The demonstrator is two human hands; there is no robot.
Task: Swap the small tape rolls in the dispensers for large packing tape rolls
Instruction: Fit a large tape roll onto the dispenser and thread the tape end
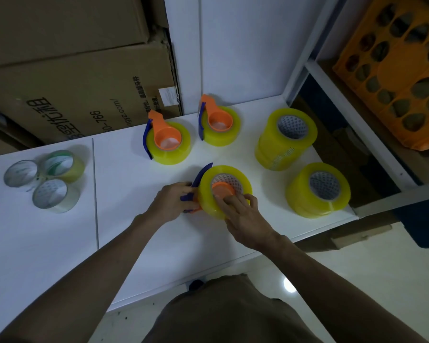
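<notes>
At the table's middle, a large yellow tape roll [208, 196] sits around the orange hub [224, 189] of an orange and blue dispenser [201, 175]. My left hand [172, 200] grips the dispenser's blue handle side. My right hand [243, 214] holds the roll's near rim, fingertips on the orange hub. Two more dispensers [167, 139] [218, 122] stand behind, each with a large yellow roll on it. A stack of large yellow rolls [282, 139] and another large roll [317, 191] stand on the right. Three small clear rolls [45, 177] lie at the left.
The white table [124, 219] ends close on the right at its edge [332, 226]. Cardboard boxes [72, 70] rise behind it on the left. A white shelf frame [357, 115] holds an orange crate [394, 70] at the right.
</notes>
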